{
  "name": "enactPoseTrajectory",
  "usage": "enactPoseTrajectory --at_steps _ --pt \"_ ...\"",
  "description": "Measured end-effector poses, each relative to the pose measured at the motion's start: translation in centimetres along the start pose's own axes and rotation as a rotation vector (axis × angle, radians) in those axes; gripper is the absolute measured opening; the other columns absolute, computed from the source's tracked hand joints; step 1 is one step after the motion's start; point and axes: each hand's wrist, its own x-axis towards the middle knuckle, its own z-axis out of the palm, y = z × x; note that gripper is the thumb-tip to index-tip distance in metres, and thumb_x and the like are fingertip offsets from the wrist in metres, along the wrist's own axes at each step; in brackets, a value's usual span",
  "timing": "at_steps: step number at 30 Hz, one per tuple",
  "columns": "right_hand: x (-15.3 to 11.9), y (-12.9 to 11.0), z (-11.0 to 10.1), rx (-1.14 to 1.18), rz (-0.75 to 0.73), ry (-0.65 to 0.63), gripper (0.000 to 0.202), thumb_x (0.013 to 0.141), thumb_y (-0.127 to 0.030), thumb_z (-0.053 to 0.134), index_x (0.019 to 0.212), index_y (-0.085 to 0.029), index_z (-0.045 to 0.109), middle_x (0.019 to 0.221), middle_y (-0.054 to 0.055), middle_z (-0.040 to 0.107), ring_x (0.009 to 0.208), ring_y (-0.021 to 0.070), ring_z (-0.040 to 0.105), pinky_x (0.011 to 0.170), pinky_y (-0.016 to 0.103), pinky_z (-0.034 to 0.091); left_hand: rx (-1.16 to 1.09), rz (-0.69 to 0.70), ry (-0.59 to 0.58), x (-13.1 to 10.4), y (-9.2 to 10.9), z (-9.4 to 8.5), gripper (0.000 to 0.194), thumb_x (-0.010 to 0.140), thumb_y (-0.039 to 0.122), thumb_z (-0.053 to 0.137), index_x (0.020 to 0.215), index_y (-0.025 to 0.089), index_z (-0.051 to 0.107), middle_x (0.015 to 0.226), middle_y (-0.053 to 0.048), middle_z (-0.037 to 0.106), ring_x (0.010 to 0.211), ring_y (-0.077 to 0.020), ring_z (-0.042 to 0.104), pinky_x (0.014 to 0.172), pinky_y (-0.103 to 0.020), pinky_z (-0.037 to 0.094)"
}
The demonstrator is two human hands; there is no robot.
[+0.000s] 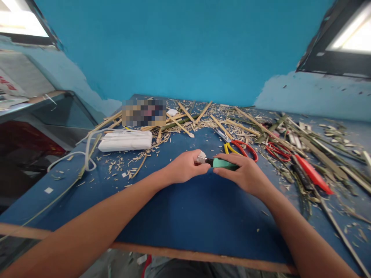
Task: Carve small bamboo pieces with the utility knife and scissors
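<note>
Above the middle of the table, my right hand (242,170) is closed around a tool with a green and black handle (224,163). A thin, bright metal tip sticks out of its black front end, pointing left. My left hand (188,166) pinches a small whitish piece (201,156) against that tip; its exact kind is too small to make out. Just beyond my right hand lie red-handled scissors (246,148) and a yellow-handled tool (232,148), partly hidden behind my fingers.
On the blue table (185,216) lie bamboo strips (203,112) and many shavings. A white power strip (125,141) with a looped cable stands left. To the right are a red-handled cutter (314,175), another red-handled pair of scissors (278,151) and green stalks (324,150). A blue wall rises behind.
</note>
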Motion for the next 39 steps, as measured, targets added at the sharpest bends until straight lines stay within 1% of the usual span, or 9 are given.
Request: enactPoseTrajectory --at_steps 5,8,12,14,22,25,30,36,39 --pt "0.0 -0.3 0.1 -0.016 0.002 0.024 0.038 0.072 -0.047 0.062 0.104 -0.027 0.067 0.101 0.004 0.067 0.088 0.0229 0.062 0.08 0.035 0.048 -0.031 -0.02 -0.01 -0.1 0.3 -0.1 0.028 0.076 0.043 0.053 0.071 0.017 0.044 0.056 0.006 0.043 0.05 -0.0076 0.037 0.046 -0.02 0.026" --pt "-0.1 -0.4 0.3 0.001 0.025 0.033 0.038 0.074 -0.048 0.06 0.105 -0.027 0.066 0.102 0.004 0.067 0.09 0.0231 0.062 0.082 0.036 0.047 -0.108 -0.032 -0.052 -0.1 0.3 -0.2 0.027 0.079 0.044 0.049 0.075 0.018 0.042 0.055 0.006 0.046 0.05 -0.0087 0.043 0.048 -0.02 0.031" --pt "-0.1 -0.3 0.3 0.01 0.044 0.016 0.039 0.075 -0.049 0.058 0.107 -0.027 0.065 0.105 0.004 0.066 0.094 0.0244 0.061 0.082 0.036 0.047 -0.28 -0.006 -0.152 0.0 0.1 -0.7 0.017 0.082 0.033 0.046 0.079 0.017 0.045 0.063 0.002 0.053 0.054 -0.009 0.049 0.055 -0.022 0.039" --pt "-0.1 -0.1 0.2 0.013 0.053 0.025 0.04 0.075 -0.049 0.058 0.107 -0.026 0.065 0.105 0.004 0.067 0.095 0.0246 0.061 0.081 0.035 0.048 -0.332 0.001 -0.173 0.1 -0.1 -0.8 0.013 0.083 0.028 0.042 0.078 0.016 0.046 0.067 0.001 0.055 0.053 -0.0083 0.049 0.055 -0.022 0.04" --pt "0.0 0.4 0.0 0.016 0.102 0.023 0.041 0.076 -0.05 0.056 0.108 -0.026 0.066 0.106 0.004 0.068 0.093 0.0247 0.063 0.072 0.03 0.051 -0.316 0.02 -0.122 0.6 -0.5 -0.8 0.031 0.086 0.04 0.041 0.073 0.015 0.053 0.068 -0.001 0.057 0.053 -0.0074 0.049 0.054 -0.021 0.041" --pt "0.0 0.4 0.1 0.011 0.119 0.024 0.043 0.075 -0.052 0.056 0.108 -0.025 0.066 0.105 0.004 0.068 0.092 0.0253 0.063 0.071 0.031 0.051 -0.342 0.01 -0.108 0.7 -0.6 -0.7 0.03 0.085 0.041 0.045 0.074 0.015 0.054 0.068 -0.001 0.058 0.054 -0.0072 0.049 0.054 -0.02 0.041" --pt "0.0 0.1 0.3 0.014 0.151 0.038 0.045 0.076 -0.054 0.053 0.107 -0.023 0.066 0.093 0.004 0.07 0.082 0.0232 0.064 0.067 0.031 0.05 -0.472 -0.033 -0.047 0.8 -1.0 -0.3 0.027 0.081 0.041 0.052 0.085 0.014 0.057 0.075 -0.003 0.063 0.058 -0.0097 0.054 0.057 -0.023 0.045" --pt "0.1 0.0 -0.2 0.128 0.149 -0.07 0.043 0.08 -0.053 0.048 0.103 -0.021 0.067 0.07 0.0 0.067 0.058 0.0147 0.059 0.051 0.023 0.044 -0.468 -0.015 -0.024 0.8 -0.8 -0.2 0.024 0.08 0.037 0.057 0.084 0.013 0.062 0.076 -0.002 0.063 0.06 -0.0089 0.055 0.062 -0.023 0.046" --pt "0.1 0.0 -0.5 0.158 0.146 -0.117 0.046 0.081 -0.053 0.047 0.105 -0.019 0.066 0.071 0.0 0.066 0.058 0.0144 0.058 0.051 0.023 0.044 -0.48 0.001 -0.041 0.8 -0.9 -0.2 0.023 0.08 0.035 0.057 0.082 0.013 0.062 0.074 -0.002 0.063 0.06 -0.0085 0.055 0.062 -0.022 0.046"
